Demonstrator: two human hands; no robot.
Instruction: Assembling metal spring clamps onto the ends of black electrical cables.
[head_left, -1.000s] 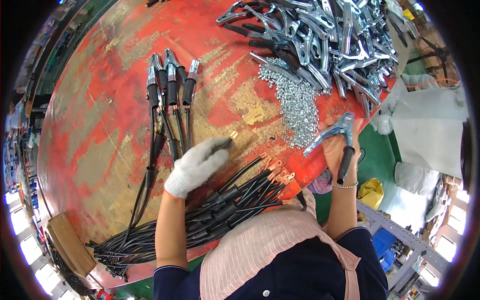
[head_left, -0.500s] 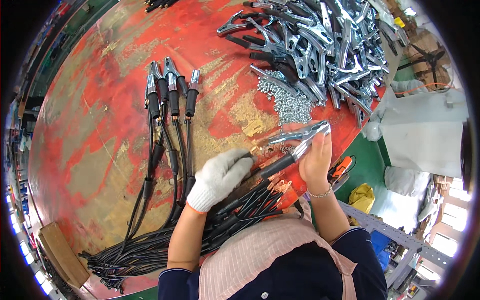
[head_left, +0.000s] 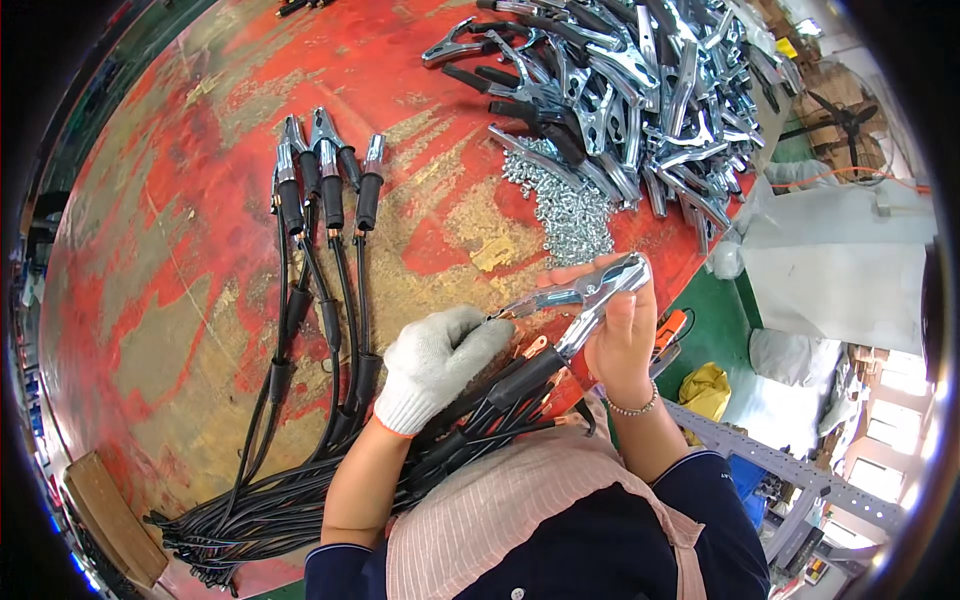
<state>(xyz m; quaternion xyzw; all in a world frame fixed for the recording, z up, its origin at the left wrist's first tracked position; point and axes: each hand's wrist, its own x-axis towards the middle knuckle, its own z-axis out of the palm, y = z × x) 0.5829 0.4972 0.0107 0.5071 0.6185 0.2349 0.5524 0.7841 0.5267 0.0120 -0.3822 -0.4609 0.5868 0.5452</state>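
Tabletop (head_left: 150,340), red, is carrying black cables (head_left: 260,515) at its near edge. Above it, left hand (head_left: 432,362), gloved, is showing narrow fingers (head_left: 487,342), anything pinched being hidden, and right hand (head_left: 622,345), bare, is gripping the jaw end of a clamp (head_left: 592,287). Clamp is running lengthwise from right palm leftward, its upper handle (head_left: 540,300) meeting the left fingers.

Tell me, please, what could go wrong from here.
The bare right hand grips a silver metal clamp; a slip might cause a pinch. Small silver metal fasteners lie loose just beyond it, so a knock could scatter them. The tangled heap of black-and-silver metal clamps reaches near the edge of the worn red table; some might slide off.
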